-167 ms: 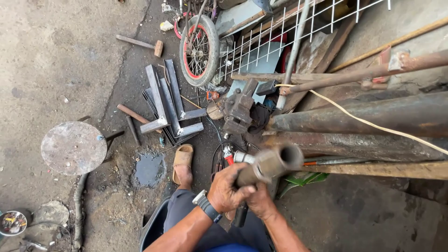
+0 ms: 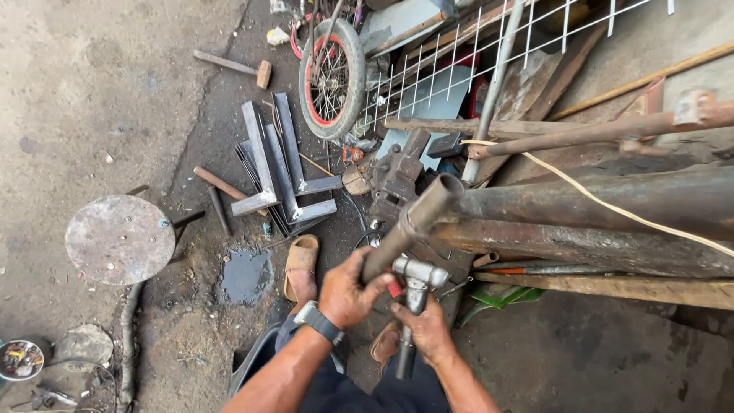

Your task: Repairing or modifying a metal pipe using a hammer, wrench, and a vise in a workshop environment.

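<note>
My left hand (image 2: 350,292), with a watch on its wrist, grips a rusty steel pipe (image 2: 413,223) near its lower end. The pipe rises toward the camera, and its open mouth sits up by the bench vise (image 2: 397,177). My right hand (image 2: 423,330) is wrapped around the handle of a metal tool (image 2: 417,284). The tool's silver head rests against the pipe just beside my left hand. My sandalled foot (image 2: 300,265) is planted on the ground below.
Thick rusty pipes (image 2: 612,203) and a wooden plank (image 2: 627,287) lie to the right. Angle-iron pieces (image 2: 277,160), hammers (image 2: 220,185) and a small spoked wheel (image 2: 331,76) litter the ground ahead. A round metal stool (image 2: 120,239) stands at left, a wire grid (image 2: 474,61) behind.
The pipe has swung up, its open end now pointing further away and higher. My right hand now shows holding the tool against it.
</note>
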